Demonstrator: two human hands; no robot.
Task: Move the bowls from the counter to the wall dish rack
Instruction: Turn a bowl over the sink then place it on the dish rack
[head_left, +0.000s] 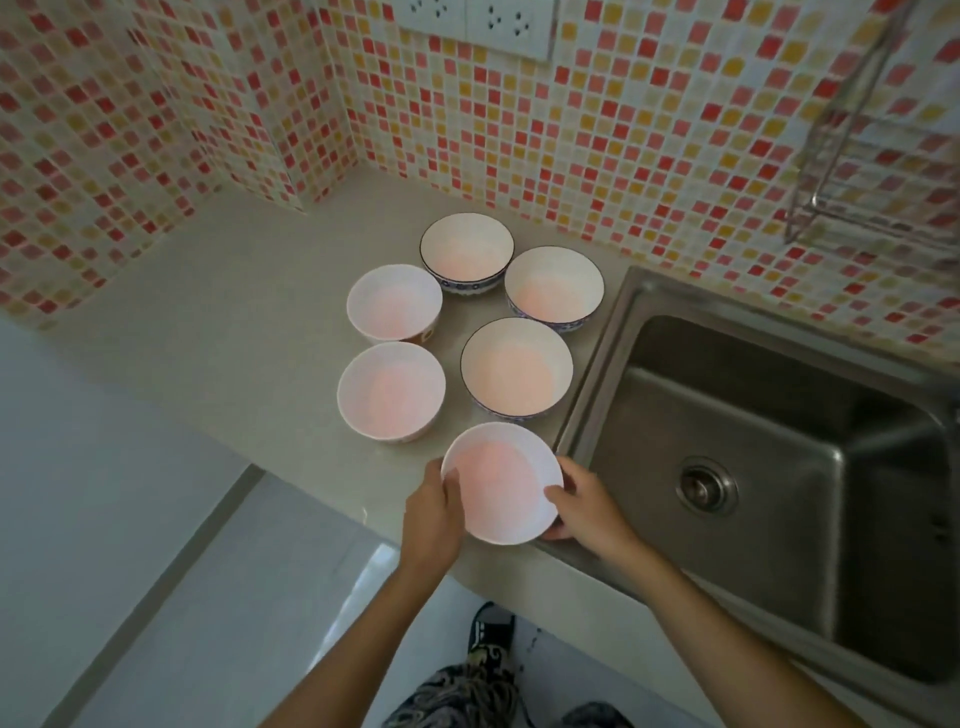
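A white bowl (498, 480) sits at the counter's front edge, tilted a little toward me. My left hand (434, 512) grips its left rim and my right hand (582, 506) grips its right side, thumb over the rim. Several more empty white bowls stand upright behind it on the beige counter (234, 312): two plain ones at left (390, 389) (394, 302) and three with blue-patterned outsides at right (516, 366) (554, 287) (466, 252). The wire wall dish rack (878, 156) hangs on the tiled wall at the upper right, above the sink.
A stainless steel sink (769, 467) with a round drain lies right of the bowls. Mosaic-tiled walls close off the counter at the back and left. Power sockets (478, 21) are on the wall at top. The floor and my foot show below the counter edge.
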